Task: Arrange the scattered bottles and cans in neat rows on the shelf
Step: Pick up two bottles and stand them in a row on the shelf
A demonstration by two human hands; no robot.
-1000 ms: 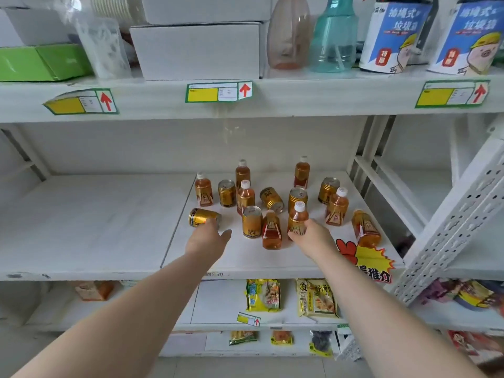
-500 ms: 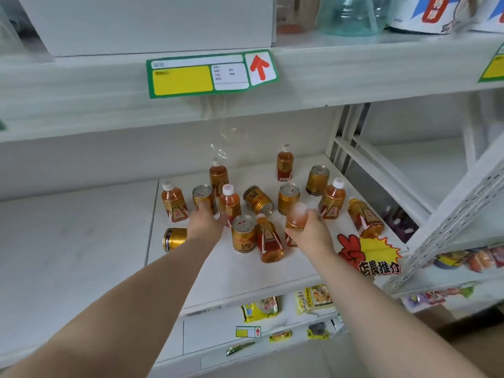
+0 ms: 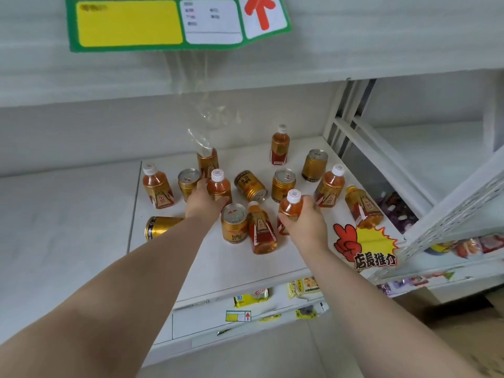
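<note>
glossy gold metal can (image 3: 161,226) lies on its side at the left of the smooth white shelf (image 3: 218,268). left hand (image 3: 203,204) wraps an upright amber plastic bottle with round white cap (image 3: 219,186), mid-cluster. right hand (image 3: 306,223) clasps a second amber white-capped bottle (image 3: 291,205), nearer the front edge.

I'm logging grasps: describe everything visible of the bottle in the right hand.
The bottle is small clear plastic holding amber drink, white cap on. It stands about upright near the shelf front, beside a fallen bottle. The right hand wraps its lower body, hiding the label; whether its base touches the shelf cannot be told.
</note>
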